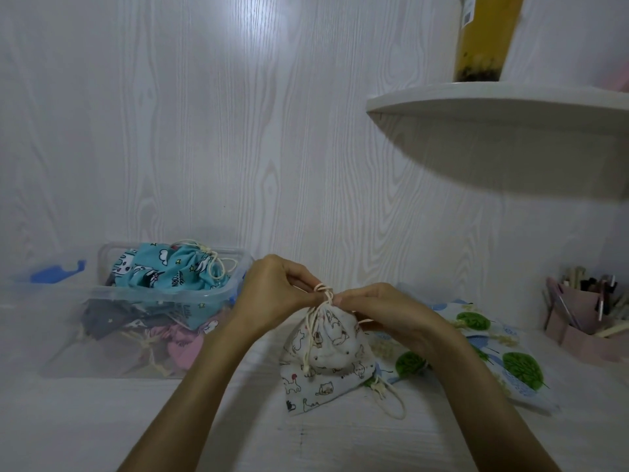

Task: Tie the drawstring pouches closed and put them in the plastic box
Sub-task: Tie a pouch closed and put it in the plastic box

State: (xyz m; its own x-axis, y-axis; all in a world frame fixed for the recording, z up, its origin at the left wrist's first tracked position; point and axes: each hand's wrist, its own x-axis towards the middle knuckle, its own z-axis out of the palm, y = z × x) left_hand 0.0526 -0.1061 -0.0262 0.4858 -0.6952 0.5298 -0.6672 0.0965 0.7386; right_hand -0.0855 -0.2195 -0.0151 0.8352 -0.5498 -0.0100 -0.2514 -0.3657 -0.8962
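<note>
Pinching the cream cord (323, 291) at the gathered neck of a white cat-print pouch (325, 356), the left hand (272, 291) and right hand (381, 308) meet above the white table (102, 420). Just right of that pouch lies a flat pouch with green trees (493, 356), its cord loop touching the cat-print one. Left of the pouch stands the clear plastic box (136, 301), piled to its rim with pouches, a turquoise unicorn pouch (170, 270) on top. Farther right, a pink pen holder (578, 321) sits below a wall shelf (493, 100).
</note>
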